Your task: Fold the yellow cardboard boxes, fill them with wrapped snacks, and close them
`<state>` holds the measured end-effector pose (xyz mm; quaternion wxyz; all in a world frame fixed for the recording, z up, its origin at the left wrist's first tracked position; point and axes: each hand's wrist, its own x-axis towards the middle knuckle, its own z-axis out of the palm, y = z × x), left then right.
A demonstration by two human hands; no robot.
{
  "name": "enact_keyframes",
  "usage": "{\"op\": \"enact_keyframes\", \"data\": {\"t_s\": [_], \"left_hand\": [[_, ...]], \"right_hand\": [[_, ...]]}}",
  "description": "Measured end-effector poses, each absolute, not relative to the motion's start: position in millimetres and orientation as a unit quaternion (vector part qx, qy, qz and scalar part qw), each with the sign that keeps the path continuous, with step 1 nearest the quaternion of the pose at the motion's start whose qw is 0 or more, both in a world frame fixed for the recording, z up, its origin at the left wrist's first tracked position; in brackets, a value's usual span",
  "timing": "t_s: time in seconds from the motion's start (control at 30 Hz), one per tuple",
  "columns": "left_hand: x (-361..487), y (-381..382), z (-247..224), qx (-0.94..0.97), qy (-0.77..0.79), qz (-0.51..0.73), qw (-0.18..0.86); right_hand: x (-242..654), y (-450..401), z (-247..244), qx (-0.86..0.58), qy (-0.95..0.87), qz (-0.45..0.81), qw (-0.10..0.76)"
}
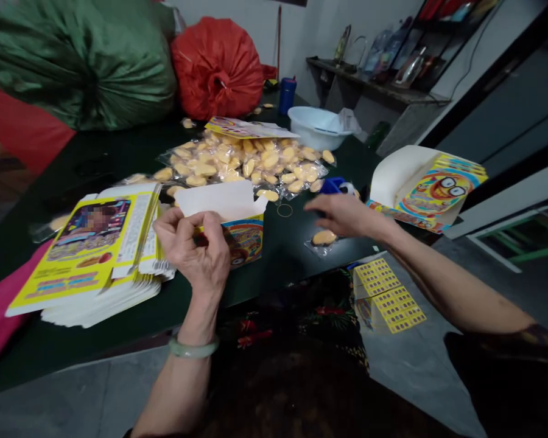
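My left hand (196,246) is closed, fingers curled and pressed on the near edge of a printed cardboard box (249,234) with its white flap raised. My right hand (340,214) hovers above the table to the right of the box. Its fingers point left, apart and somewhat blurred, with nothing visible in them. Just behind it is a blue tape dispenser (332,185), partly hidden. A wrapped yellow oval piece (324,237) lies below the right hand, and a thin ring (284,210), like a rubber band, lies to its left.
Flat yellow cartons (91,243) are stacked on the left. Behind the box spreads a heap of wrapped yellow pieces (256,161). A pale basin (317,125), a blue cup (287,95), a red sack (217,67) and a green sack (86,61) stand farther back. Several printed boxes (442,188) are at right.
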<state>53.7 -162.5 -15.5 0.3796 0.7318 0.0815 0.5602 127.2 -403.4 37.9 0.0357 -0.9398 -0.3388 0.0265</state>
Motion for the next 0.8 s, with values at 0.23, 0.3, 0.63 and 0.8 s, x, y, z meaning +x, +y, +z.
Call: {"op": "enact_keyframes", "data": {"t_s": [0.23,0.3,0.63,0.8], "left_hand": [[53.4,-163.3,-14.1,0.724,0.096,0.56,0.39],[54.3,-163.6,-13.4,0.719,0.104,0.557,0.402],[55.3,-167.1,-10.1,0.717,0.121,0.518,0.45],[56.2,-169.1,-15.8,0.661,0.109,0.518,0.531]], "right_hand": [[140.2,-443.3,-22.8,-0.972,-0.186,0.142,-0.035],[140.6,-443.3,-7.5,-0.972,-0.193,0.129,0.029],[98.9,-308.5,100.5,-0.782,-0.478,-0.184,0.354],[98.8,-276.6,94.8,-0.886,-0.446,-0.121,0.029]]}}
